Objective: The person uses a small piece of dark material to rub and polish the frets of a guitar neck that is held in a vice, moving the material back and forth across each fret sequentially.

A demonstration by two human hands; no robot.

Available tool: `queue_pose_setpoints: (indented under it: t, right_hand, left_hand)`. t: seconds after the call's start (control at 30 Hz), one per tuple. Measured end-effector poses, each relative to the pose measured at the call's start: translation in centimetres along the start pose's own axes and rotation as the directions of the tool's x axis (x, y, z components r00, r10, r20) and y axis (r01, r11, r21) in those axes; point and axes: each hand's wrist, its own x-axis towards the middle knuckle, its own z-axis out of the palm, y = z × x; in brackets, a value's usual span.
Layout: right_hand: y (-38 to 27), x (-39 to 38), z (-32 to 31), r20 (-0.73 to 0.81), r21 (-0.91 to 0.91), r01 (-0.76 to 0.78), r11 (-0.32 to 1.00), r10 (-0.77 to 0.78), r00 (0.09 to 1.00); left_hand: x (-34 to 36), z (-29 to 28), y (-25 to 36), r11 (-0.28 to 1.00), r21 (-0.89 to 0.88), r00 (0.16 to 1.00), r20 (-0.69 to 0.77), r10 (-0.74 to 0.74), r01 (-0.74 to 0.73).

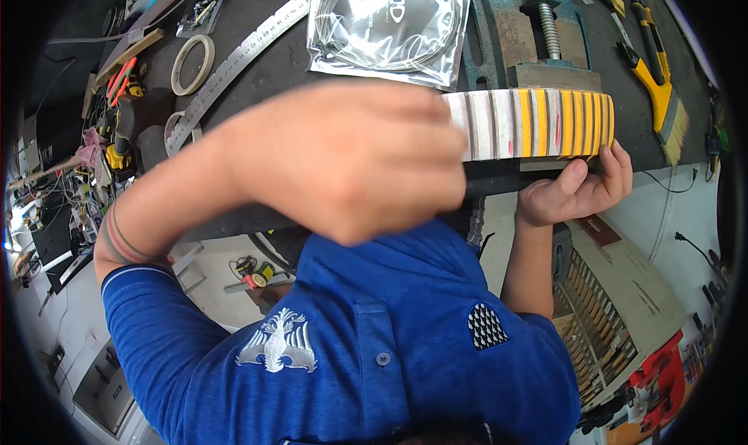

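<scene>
Though part-hidden, striped strip (538, 124) crosswise.

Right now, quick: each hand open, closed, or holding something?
Left hand: blurred, curled; whether it holds anything can't be told.
Right hand: partly curled at the right end of the striped strip; hold can't be told.

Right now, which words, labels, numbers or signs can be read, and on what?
Clear packet: white looped emblem; print beneath too small to read.
Metal ruler: numbers too small.
Striped piece: pink marks, no lettering.
Blue shirt: white winged emblem, no words visible.
Beige cabinet: faint print, too blurred.
</scene>
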Motion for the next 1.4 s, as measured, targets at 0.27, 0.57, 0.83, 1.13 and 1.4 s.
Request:
queue_pose_setpoints:
  t: [0.27, 0.57, 0.83, 1.13, 1.4]
  right_hand:
    - [-1.1, 0.8, -0.3, 0.035, -0.081, -0.017, 0.997, 0.020, 0.999]
    - [-12.4, 0.7, -0.2, 0.444, 0.507, -0.151, 0.849, -0.108, 0.889]
    - [-14.0, -0.5, -0.6, 0.506, 0.496, -0.289, 0.818, -0.002, 0.863]
    - [-15.0, 0.2, -1.1, 0.418, 0.435, -0.196, 0.879, -0.003, 0.909]
    - [-14.6, 0.1, -1.4, 0.521, 0.438, -0.292, 0.850, 0.024, 0.853]
  left_hand:
    - [-2.2, -4.2, 0.6, 0.896, 0.105, 0.898, -0.142, -0.416, 0.431]
    - [-2.0, 3.2, 12.5, 0.778, -0.517, 0.691, -0.413, -0.593, 0.357]
    - [-2.8, 6.6, 14.7, 0.692, -0.626, 0.539, -0.466, -0.702, 0.360]
    - [-2.0, 7.6, 14.7, 0.646, -0.689, 0.447, -0.489, -0.749, 0.330]
    - [-2.6, 7.6, 14.7, 0.554, -0.765, 0.436, -0.397, -0.808, 0.329]
